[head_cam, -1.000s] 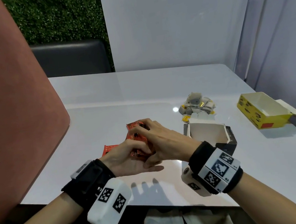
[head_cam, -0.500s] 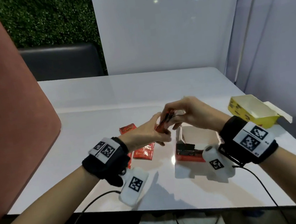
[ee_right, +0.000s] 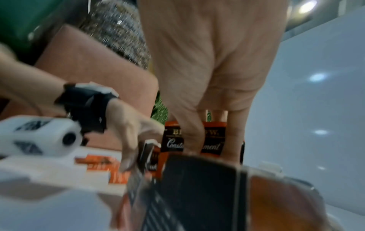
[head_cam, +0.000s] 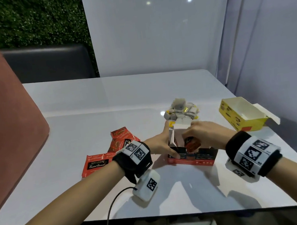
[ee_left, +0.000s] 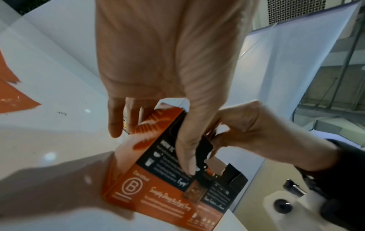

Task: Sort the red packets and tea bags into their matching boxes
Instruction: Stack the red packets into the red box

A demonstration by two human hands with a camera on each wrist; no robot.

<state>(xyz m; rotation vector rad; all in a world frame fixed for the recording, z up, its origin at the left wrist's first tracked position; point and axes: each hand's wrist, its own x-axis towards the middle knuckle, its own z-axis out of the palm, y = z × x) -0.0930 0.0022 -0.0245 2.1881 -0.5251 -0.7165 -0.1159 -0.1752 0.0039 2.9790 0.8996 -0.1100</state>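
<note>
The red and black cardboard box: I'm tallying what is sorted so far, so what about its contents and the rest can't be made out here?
- Inside the red and black cardboard box: head view, hidden by its walls and the right hand; packet count unknown.
- Right hand's grip on the red foil packets: right wrist view, blurred; number held unclear.
- Pile of grey tea bags: head view, too small to count.
- Open yellow cardboard box: its floor is partly hidden by the near wall.

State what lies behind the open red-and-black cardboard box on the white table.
Behind the open red-and-black cardboard box sits a heap of pale tea bags with yellow tags. The raised white flap and right hand cover the heap's near edge.
</note>
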